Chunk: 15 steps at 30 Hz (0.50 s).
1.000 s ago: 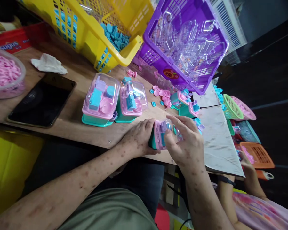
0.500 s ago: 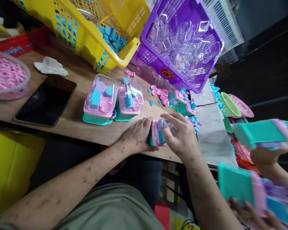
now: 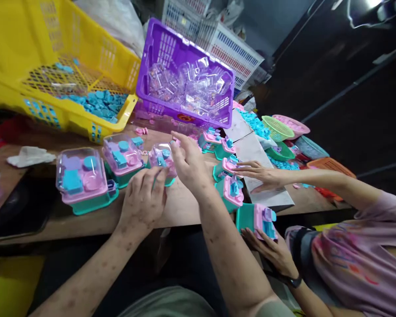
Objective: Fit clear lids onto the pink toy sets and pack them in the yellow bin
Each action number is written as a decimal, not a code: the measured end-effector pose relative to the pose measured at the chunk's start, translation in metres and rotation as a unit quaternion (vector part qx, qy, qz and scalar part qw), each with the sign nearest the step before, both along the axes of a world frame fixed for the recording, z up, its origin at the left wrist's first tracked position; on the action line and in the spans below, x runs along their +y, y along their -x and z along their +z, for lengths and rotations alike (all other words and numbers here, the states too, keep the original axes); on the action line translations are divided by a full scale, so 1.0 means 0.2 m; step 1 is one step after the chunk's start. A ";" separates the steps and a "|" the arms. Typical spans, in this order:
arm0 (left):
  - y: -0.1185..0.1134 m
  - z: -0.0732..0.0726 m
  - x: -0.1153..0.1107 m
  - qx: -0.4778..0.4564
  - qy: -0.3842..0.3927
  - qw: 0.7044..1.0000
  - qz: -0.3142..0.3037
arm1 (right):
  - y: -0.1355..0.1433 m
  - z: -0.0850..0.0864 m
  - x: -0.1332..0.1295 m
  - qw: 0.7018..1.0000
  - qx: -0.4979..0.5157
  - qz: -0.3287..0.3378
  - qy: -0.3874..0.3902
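Hands at a wooden table (image 3: 181, 211) crowded with toy sets: the left hand (image 3: 144, 200) rests with fingers curled on the near side of a small domed set (image 3: 162, 162), teal base under a clear lid, which stands on the table as third in a row beside two finished sets (image 3: 82, 179) (image 3: 122, 159). Right hand (image 3: 190, 164) is open, fingers spread and holding nothing, touching or just beside that set's right side; contact cannot be told. Behind stand a yellow basket (image 3: 66, 112) of blue parts and a purple basket (image 3: 171, 53) of clear lids. At right a co-worker in a patterned sleeve (image 3: 356, 259) reaches one hand (image 3: 262, 172) to lidless sets (image 3: 232, 191) near the table's edge and holds another set (image 3: 257, 219) on an upturned palm (image 3: 270, 251). A crumpled tissue (image 3: 29, 155) and a dark phone (image 3: 16, 211) lie at far left.
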<state>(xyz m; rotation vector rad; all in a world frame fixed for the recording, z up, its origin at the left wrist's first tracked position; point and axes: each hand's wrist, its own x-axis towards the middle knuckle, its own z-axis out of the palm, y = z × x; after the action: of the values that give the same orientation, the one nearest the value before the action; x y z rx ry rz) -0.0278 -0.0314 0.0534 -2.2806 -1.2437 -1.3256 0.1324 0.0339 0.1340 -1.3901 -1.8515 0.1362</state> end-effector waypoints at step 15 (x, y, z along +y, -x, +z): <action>-0.30 -0.28 -0.06 -0.152 0.305 0.906 -0.252 | -0.50 -0.27 -0.51 0.981 -0.188 0.028 0.023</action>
<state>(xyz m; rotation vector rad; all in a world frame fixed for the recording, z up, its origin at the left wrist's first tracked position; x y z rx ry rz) 0.0315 -0.0429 -0.0030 -3.0896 -1.3635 -1.6950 0.2317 -0.0688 0.0802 -1.4734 -2.2092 -0.0622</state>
